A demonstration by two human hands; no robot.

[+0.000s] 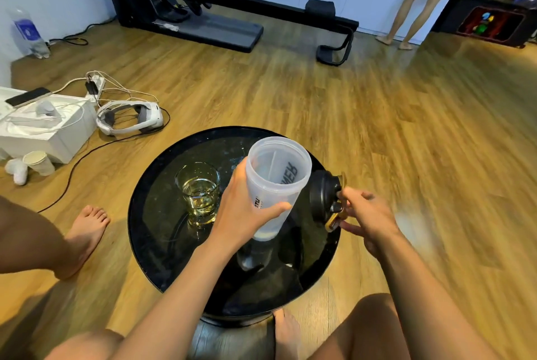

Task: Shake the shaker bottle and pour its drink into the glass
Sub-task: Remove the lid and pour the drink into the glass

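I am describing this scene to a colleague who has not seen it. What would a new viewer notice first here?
First, the open shaker bottle, held by the left hand over the middle of the round black table, looks empty. Its black lid is off, in the right hand beside it. Left of the bottle, the glass stands on the table holding yellowish drink.

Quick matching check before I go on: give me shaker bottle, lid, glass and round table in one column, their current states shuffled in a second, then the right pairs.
Things:
1. shaker bottle
2. lid
3. glass
4. round table

States:
A. black, off the bottle, held by the right hand
B. standing upright, part full of yellowish drink
C. open-topped, translucent, gripped by the left hand
D. dark and glossy, carrying the glass

Pairs: 1-C, 2-A, 3-B, 4-D
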